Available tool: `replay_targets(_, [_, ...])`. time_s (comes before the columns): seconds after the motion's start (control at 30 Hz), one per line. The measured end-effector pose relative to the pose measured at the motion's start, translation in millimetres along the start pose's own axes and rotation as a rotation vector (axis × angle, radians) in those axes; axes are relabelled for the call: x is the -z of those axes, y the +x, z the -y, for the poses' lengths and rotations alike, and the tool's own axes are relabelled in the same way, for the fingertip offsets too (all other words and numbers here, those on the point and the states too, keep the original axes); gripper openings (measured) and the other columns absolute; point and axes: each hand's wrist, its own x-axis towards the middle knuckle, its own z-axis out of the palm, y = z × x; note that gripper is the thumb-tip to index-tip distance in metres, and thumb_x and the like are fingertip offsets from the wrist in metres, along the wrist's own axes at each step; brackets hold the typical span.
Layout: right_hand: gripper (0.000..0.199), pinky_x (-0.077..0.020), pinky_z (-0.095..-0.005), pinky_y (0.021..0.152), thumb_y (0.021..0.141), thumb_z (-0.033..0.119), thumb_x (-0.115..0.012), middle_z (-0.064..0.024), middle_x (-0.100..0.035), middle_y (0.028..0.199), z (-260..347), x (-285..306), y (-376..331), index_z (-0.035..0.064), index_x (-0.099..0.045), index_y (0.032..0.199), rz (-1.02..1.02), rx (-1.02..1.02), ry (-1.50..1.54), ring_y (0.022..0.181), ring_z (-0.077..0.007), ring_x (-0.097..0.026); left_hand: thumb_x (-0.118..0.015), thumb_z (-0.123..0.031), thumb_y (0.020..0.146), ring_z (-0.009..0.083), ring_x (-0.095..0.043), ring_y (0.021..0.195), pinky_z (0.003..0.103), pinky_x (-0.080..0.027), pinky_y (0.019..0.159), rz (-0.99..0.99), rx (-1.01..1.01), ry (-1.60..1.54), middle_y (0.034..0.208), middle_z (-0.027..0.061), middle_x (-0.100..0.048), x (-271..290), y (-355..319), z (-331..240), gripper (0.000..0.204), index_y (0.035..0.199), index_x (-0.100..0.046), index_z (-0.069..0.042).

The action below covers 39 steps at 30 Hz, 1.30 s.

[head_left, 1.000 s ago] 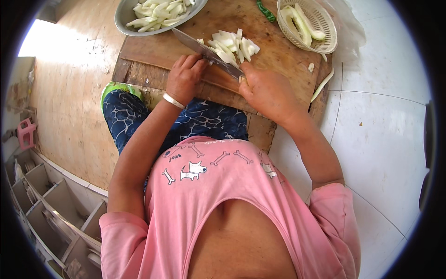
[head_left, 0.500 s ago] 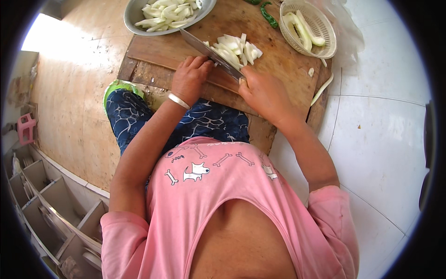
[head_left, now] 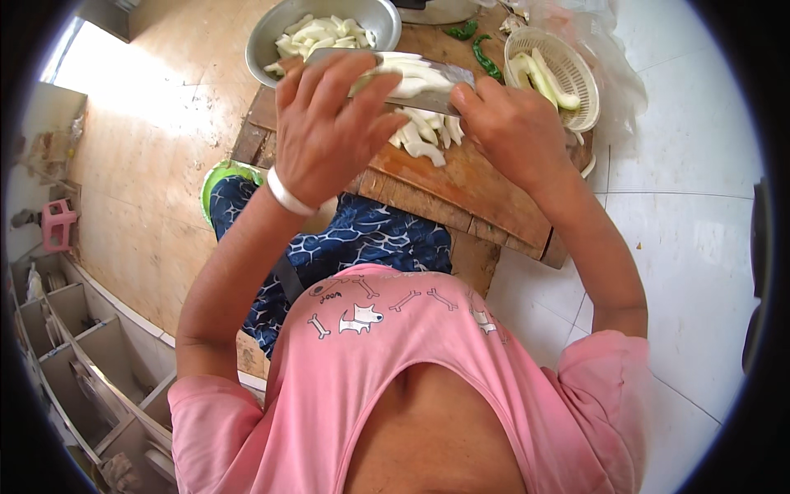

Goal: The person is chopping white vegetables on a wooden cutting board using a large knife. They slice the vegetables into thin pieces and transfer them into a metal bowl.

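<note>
My right hand (head_left: 512, 123) grips the handle of a broad cleaver (head_left: 415, 90) held flat above the wooden chopping board (head_left: 461, 185). White vegetable slices (head_left: 415, 74) lie on the blade. My left hand (head_left: 329, 132) is raised with its fingers spread against the blade and the slices on it. More cut white pieces (head_left: 424, 140) lie on the board under the blade. A metal bowl (head_left: 276, 37) with cut white pieces stands just beyond my left hand.
A white plastic basket (head_left: 576, 82) with peeled pale vegetables stands at the board's far right. Two green chillies (head_left: 481, 49) lie near it. A green stool edge (head_left: 216, 177) shows by my knee. Grey shelving (head_left: 74, 362) runs along the lower left. White tiles lie to the right.
The cleaver has come up off the board with slices on its blade. My left hand rose from the board to the blade. Both moved toward the metal bowl.
</note>
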Motion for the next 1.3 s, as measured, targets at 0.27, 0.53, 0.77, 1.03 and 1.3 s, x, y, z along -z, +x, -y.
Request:
replay_targets(0.27, [0.008, -0.0544, -0.0295, 0.054, 0.082, 0.015, -0.064, -0.0003, -0.059, 0.068, -22, -47, 69, 0.0174, -0.058, 0.088, -0.116, 0.184, -0.142, 0.06, -0.0161, -0.067, -0.041, -0.052, 0.104, 0.0338, -0.033, 0.145, 0.051, -0.024, 0.117, 0.529, 0.158, -0.204, 0.154, 0.016, -0.04, -47, 31, 85, 0.055, 0.15, -0.043, -0.023])
replay_targets(0.53, [0.013, -0.0491, -0.0312, 0.054, 0.08, 0.013, -0.064, -0.0003, -0.056, 0.07, -29, -39, 53, 0.0162, -0.055, 0.088, -0.128, 0.209, -0.107, 0.065, -0.0157, -0.066, -0.046, -0.046, 0.102, 0.0332, -0.046, 0.136, 0.052, -0.032, 0.113, 0.441, 0.414, -0.067, 0.146, 0.0151, -0.05, -106, 34, 149, 0.047, 0.14, -0.053, -0.02])
replay_targets(0.77, [0.02, -0.0491, -0.0356, 0.054, 0.084, 0.017, -0.072, -0.003, -0.06, 0.069, 6, 12, -63, 0.01, -0.056, 0.095, 0.143, -0.512, 0.375, 0.061, -0.0219, -0.063, -0.058, -0.035, 0.098, 0.0347, -0.056, 0.123, 0.047, -0.042, 0.106, 0.095, 0.455, -0.234, 0.129, 0.0163, -0.062, -94, 17, 110, 0.036, 0.125, -0.062, -0.012])
replay_targets(1.03, [0.013, -0.042, -0.0252, 0.043, 0.096, 0.013, -0.061, -0.0007, -0.055, 0.072, 90, 22, -151, 0.0049, -0.053, 0.102, -0.017, -1.689, 1.532, 0.054, -0.0083, -0.052, -0.069, -0.035, 0.091, 0.0391, -0.047, 0.129, 0.049, -0.035, 0.108, 0.21, 0.369, -0.421, 0.14, 0.019, -0.051, -132, -46, -28, 0.053, 0.136, -0.053, -0.01])
replay_targets(1.3, [0.018, -0.044, -0.0314, 0.044, 0.095, 0.016, -0.065, -0.0044, -0.053, 0.077, 117, -13, -157, 0.0124, -0.051, 0.105, -0.283, -2.054, 1.819, 0.052, -0.0163, -0.05, -0.071, -0.051, 0.085, 0.0375, -0.042, 0.135, 0.053, -0.031, 0.11, 0.337, 0.512, -0.233, 0.146, 0.0153, -0.049, -159, -32, -55, 0.068, 0.14, -0.053, -0.016])
